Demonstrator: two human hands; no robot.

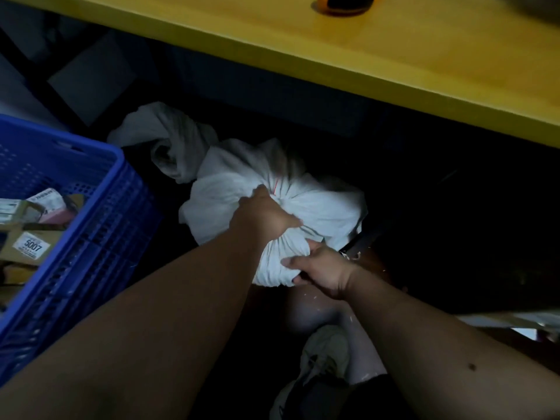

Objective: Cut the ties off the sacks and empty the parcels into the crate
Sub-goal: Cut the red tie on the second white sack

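Crate (69, 189), blue and slotted, stands at the left on the floor, with labelled parcels (30, 234) already lying in it. Just right of it, under the front edge of the yellow table (394, 65), a slack white sack (169, 137) lies crumpled, and touching it on the near side sits a full sack (321, 207), bulging and still closed. Its gathered neck faces up and a little away from the person, bound by a thin red tie (276, 184).

The left hand (266, 216) comes in from the lower left and grips the cloth right beside the tie, fingers curled into the bunched folds, thumb across the near side. The right hand (318, 268) clutches a fold lower down on the near side of the same sack, fingers dug into the fabric; whether it also holds a cutter cannot be told in the dark. Below the hands a shoe (321, 356) shows on the floor. On the table, near its far edge, rests an orange and black object (345, 3), too cropped to name.

What the next move hangs on, as I judge it: the tie lies just beyond the left fingertips, on top of the sack, so the left hand is the nearer one to steady the neck while a blade reaches it. The crate is to the left of the sack, close by, so the sack would swing leftward over its rim for emptying once the tie is cut.
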